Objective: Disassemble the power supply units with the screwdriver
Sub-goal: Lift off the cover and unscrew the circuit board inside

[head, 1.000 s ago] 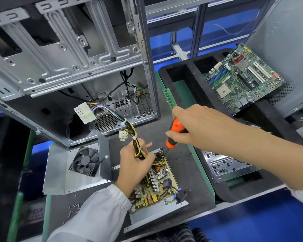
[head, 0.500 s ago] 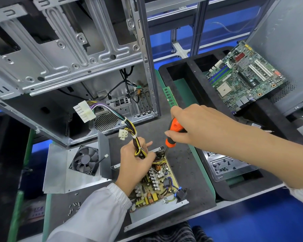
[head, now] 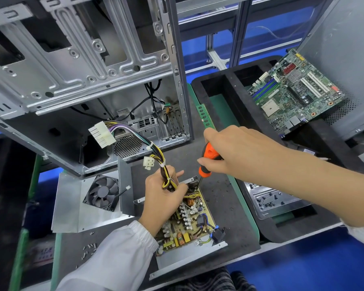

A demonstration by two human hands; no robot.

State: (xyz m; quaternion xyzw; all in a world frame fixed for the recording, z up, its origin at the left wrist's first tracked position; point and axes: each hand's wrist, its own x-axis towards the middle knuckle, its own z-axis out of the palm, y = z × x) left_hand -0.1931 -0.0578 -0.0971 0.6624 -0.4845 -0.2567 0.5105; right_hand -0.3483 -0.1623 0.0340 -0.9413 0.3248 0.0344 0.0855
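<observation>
An orange-and-black-handled screwdriver (head: 206,164) is gripped by the right hand (head: 231,152), tip set at the far corner of the opened power supply's yellow circuit board (head: 189,225), whose bundled yellow-and-black cable harness (head: 163,171) is clasped by the left hand (head: 164,196).

- The black tip of the orange-handled screwdriver (head: 207,162) sinks among parts at the far corner of the yellow power supply circuit board (head: 189,219); what it meets is too small to tell.
- The left hand (head: 163,192) covers the board's far-left part.
- The right hand (head: 229,150) hides the handle's top.
- The grey steel computer case (head: 82,66) is cut off by the top and left edges.
- The small silver screws (head: 89,248) on the dark worktop (head: 229,202) are too small to tell apart by type.
</observation>
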